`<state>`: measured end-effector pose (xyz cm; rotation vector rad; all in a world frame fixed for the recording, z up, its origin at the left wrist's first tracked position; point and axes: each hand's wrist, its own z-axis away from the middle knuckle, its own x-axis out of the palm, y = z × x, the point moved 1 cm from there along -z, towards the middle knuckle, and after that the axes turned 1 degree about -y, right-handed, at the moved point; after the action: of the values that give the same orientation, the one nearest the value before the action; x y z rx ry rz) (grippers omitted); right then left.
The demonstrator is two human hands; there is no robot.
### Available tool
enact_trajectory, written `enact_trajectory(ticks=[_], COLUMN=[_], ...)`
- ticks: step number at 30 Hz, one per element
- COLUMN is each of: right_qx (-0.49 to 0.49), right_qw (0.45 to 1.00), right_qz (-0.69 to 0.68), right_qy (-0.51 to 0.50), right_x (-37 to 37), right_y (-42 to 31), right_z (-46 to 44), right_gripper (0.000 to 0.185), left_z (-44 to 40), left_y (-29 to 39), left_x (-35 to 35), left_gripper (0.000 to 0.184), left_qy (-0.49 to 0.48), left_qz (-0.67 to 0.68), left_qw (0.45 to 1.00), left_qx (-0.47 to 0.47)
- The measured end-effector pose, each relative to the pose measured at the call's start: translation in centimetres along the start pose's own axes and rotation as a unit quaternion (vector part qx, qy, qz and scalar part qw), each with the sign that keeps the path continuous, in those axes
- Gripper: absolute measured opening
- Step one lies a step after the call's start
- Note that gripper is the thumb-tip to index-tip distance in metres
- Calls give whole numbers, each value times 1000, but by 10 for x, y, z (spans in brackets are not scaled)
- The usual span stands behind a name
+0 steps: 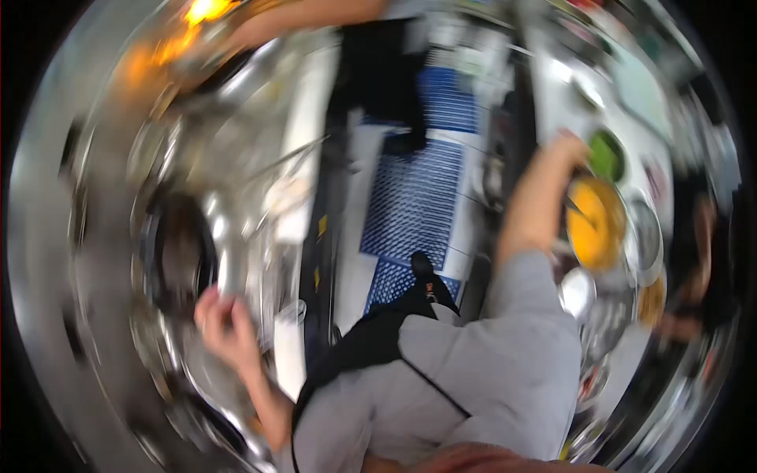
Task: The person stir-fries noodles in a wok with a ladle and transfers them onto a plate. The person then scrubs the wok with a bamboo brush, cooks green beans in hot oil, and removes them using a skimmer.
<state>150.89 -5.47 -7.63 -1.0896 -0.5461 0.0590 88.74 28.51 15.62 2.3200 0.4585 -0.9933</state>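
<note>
On the left, my left hand (226, 325) is over the metal stove area, beside the lower edge of a dark round pan or burner (180, 248). Its fingers are bent and blurred, with a gap between them, and no object shows in them. My right hand (569, 150) reaches out at the right, next to a bowl of green food (605, 156) and just above a bowl of yellow-orange food (597, 222). A dark utensil handle leans in the yellow bowl. The fingers of my right hand are smeared by motion, and what they hold, if anything, cannot be made out.
Flames (193, 24) burn at the upper left near a co-worker's arm (307, 16). Blue mats (414, 189) lie on the floor between the stove and the counter (560, 102). Metal bowls (577, 292) stand on the right; another person is at the far right edge.
</note>
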Motion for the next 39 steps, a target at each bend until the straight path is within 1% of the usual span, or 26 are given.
enact_trajectory(ticks=[2,3,4,5,7,9,11,13,15,17,19,20,21,23,24,26,27,28,29,30,31,33,35,36,37,39], right_qx=[22,32,36,36,34,37,51,80,141,159,237,271,304,305,289,272,275,257,238,207,210,133,125,158,192,211], right_qw=[992,987,984,982,978,968,936,851,741,676,533,479,424,298,246,151,101,50,-2,-56,-122,-123,-22,36,93,211], right_qz=[25,29,31,34,43,66,98,129,167,227,234,249,263,267,279,296,304,308,310,294,274,229,189,164,138,115], right_qy=[-119,-152,-173,-185,-203,-240,-335,-503,-635,-683,-778,-797,-811,-864,-882,-903,-907,-915,-920,-932,-931,-956,-974,-973,-967,-947], right_x=[11,17,19,13,-13,-54,-97,-132,-166,-210,-252,-274,-298,-336,-352,-373,-382,-389,-394,-398,-397,-375,-335,-310,-283,-228], right_y=[13,17,20,21,10,-6,-17,-13,-9,-19,-32,-57,-82,-92,-101,-113,-117,-120,-123,-127,-137,-143,-142,-135,-128,-121], right_z=[-5,5,22,45,95,141,179,202,239,296,351,390,429,472,491,523,535,548,562,575,593,635,694,726,761,829], right_gripper=[42,41,40,39,37,36,35,23,20,18,19,21,23,26,25,23,22,21,20,24,33,39,42,42,43,42], left_z=[-5,-3,-2,2,11,24,39,66,89,119,150,163,176,200,217,245,258,267,272,275,285,290,306,304,310,310], left_y=[21,10,20,23,19,15,6,3,-2,-14,-26,-30,-33,-41,-53,-66,-71,-75,-73,-73,-81,-85,-99,-98,-103,-103], left_x=[7,13,15,19,27,27,25,21,6,-7,-17,-24,-34,-55,-64,-75,-85,-93,-109,-119,-123,-140,-150,-156,-161,-170], left_gripper=[8,13,15,13,10,9,8,7,6,8,13,15,18,23,26,29,24,22,17,15,17,23,25,18,19,22], left_qy=[12,19,10,7,32,30,20,8,-31,-50,-24,-12,4,27,-4,106,125,150,155,192,226,276,306,345,358,412], left_qz=[4,-4,59,84,123,150,186,223,282,285,310,321,358,432,410,447,466,482,492,500,499,491,463,469,464,449], left_qw=[999,999,998,996,992,988,982,972,946,935,914,904,874,805,804,782,754,723,705,690,676,664,667,646,646,633], left_qx=[-33,32,-25,-42,-14,-23,-38,-74,-157,-208,-259,-283,-329,-405,-430,-421,-446,-471,-487,-488,-493,-492,-497,-493,-489,-479])
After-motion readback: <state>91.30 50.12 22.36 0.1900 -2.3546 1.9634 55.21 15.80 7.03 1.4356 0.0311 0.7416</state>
